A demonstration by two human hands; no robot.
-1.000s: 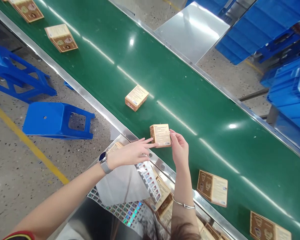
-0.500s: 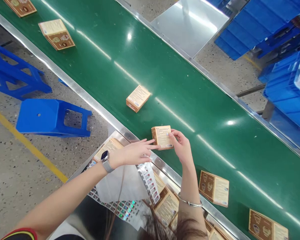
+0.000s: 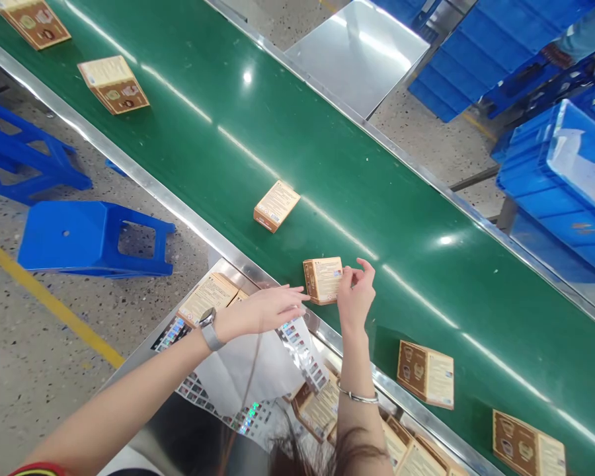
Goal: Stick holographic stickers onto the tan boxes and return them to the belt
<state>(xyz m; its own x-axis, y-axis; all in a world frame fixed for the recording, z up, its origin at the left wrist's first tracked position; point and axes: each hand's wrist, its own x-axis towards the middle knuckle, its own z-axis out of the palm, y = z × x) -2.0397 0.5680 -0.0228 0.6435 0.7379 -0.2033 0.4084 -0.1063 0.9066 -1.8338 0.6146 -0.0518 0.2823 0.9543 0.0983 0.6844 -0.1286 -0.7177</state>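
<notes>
A small brown and cream box [image 3: 323,280] stands on the green belt [image 3: 218,178] near its close edge. My left hand [image 3: 272,309], fingers stretched out, reaches to the box's left side above a sheet of stickers [image 3: 302,354]. At the box's right edge is my right hand [image 3: 357,294], its fingers curled but apart, with nothing visible between them. A small sticker shows on the box face beside it. More boxes [image 3: 208,299] lie on the metal tray below my left forearm, and others [image 3: 419,459] beside my right forearm.
Several boxes stand along the belt, one [image 3: 276,206] up and left of my hands, another [image 3: 425,374] to the lower right. A blue stool [image 3: 69,235] is at the left. Blue crates [image 3: 550,178] stand beyond the belt's far metal rail [image 3: 406,155].
My right hand's fingers have come off the box face and opened slightly. My left fingers have drawn back a little to the left. The view has shifted slightly.
</notes>
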